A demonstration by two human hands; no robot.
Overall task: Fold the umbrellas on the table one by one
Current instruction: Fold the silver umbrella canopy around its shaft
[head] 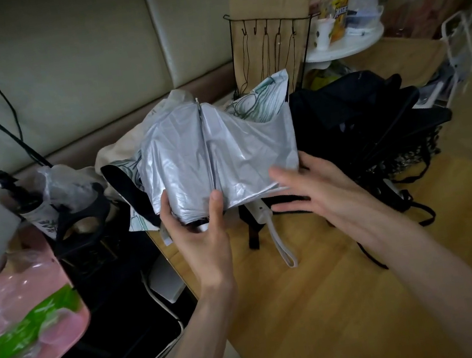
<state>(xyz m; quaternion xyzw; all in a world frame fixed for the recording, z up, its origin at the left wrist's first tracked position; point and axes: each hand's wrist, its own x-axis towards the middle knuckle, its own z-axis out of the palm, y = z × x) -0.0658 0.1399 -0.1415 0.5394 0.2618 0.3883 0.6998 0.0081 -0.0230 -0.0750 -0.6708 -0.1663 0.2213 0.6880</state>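
Your left hand (196,230) grips the gathered lower end of the silver umbrella (218,150), fingers curled behind the bunched fabric and thumb pressed flat on its front. You hold that umbrella upright above the wooden table (324,303), silver lining facing you, with a white, green-printed side showing at its top right. Just below the umbrella a white handle (259,210) pokes out, its wrist strap (283,248) hanging over the table. Right of the umbrella, your right hand (319,194) is spread wide, fingers straight, fingertips at the canopy's lower right edge. Further right, a black umbrella (374,127) lies crumpled on the table.
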